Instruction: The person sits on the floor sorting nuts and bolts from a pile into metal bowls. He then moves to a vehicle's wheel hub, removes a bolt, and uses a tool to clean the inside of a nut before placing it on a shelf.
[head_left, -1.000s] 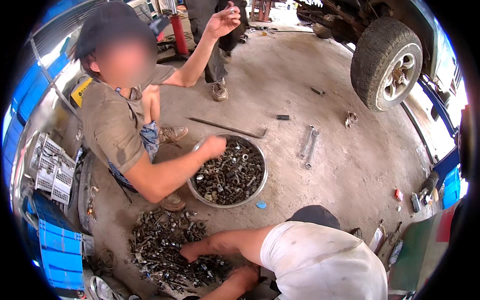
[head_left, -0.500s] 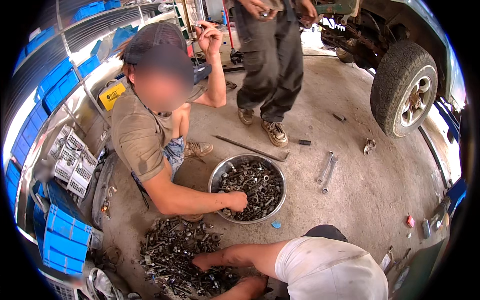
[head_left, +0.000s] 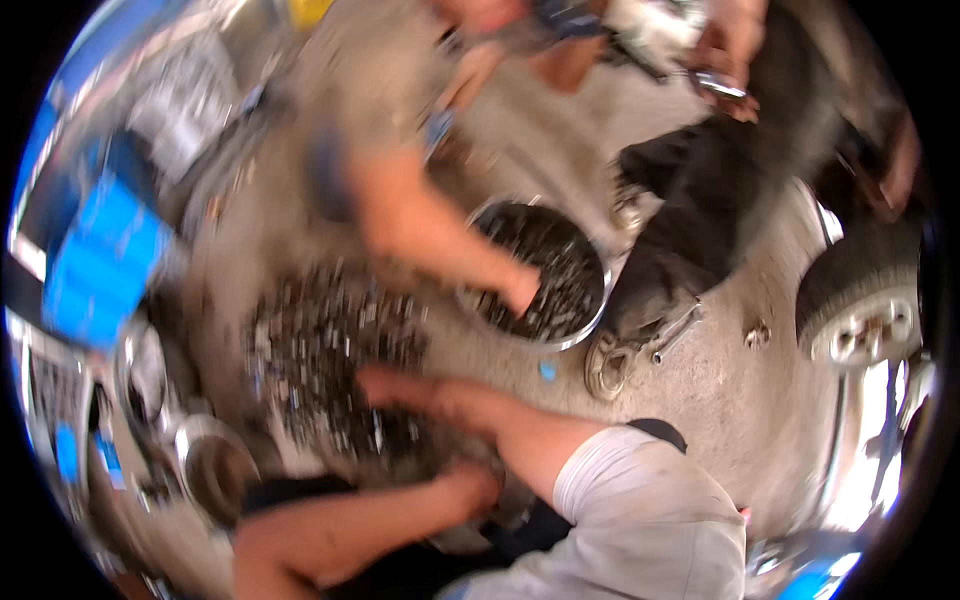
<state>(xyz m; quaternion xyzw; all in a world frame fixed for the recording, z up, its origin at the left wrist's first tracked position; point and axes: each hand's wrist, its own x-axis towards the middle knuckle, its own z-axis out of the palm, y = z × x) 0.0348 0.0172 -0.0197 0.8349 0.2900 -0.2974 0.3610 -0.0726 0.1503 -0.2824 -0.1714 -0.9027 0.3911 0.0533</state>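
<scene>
My right hand [head_left: 385, 385] reaches into a loose pile of dark bolts, nuts and similar small metal hardware [head_left: 310, 340] on the floor. Its fingers are smeared by motion, so whether they hold anything does not show. My left hand [head_left: 470, 488] is low, by the pile's near right edge, with its fingers hidden or blurred. Beyond the pile stands a round metal basin [head_left: 604, 290] full of the same sort of hardware. The hand [head_left: 520, 290] of a co-worker in a tan shirt is down in it.
A standing person in dark trousers [head_left: 690, 220] has a shoe [head_left: 607, 367] right of the basin and holds a shiny metal piece [head_left: 720, 84]. Wrenches [head_left: 680, 330] lie near that shoe. A vehicle wheel [head_left: 870, 300] is at right, a blue crate [head_left: 105, 265] at left.
My view has swung and blurred, bringing more of my left forearm in. The standing person has stepped nearer, beside the basin. My right hand stays at the pile; the co-worker's stays in the basin.
</scene>
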